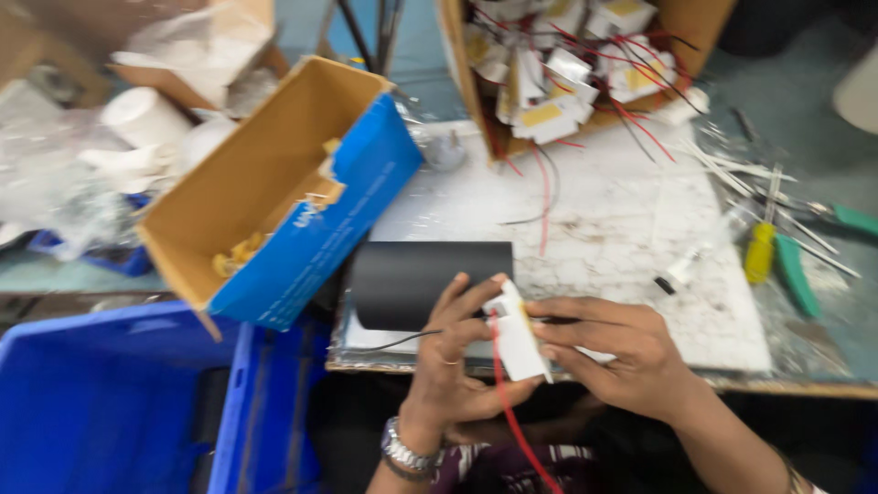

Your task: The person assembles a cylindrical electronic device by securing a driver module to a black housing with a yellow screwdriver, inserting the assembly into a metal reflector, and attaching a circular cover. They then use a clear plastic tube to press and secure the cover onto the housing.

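Head view: left hand [457,352] and right hand [617,352] meet low at the white marble-patterned worktop's [631,229] near edge; fingers of both pinch a small white rectangular plastic module [518,337] trailing a red wire [512,416]; black matte cylinder [425,279] lies just behind; tilted blue-and-brown cardboard box [283,192] sits left; yellow-handled screwdriver [758,252] right.

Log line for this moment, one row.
left hand: holds white module | right hand: pinches same module | red wire: hangs down | black cylinder: behind, on worktop
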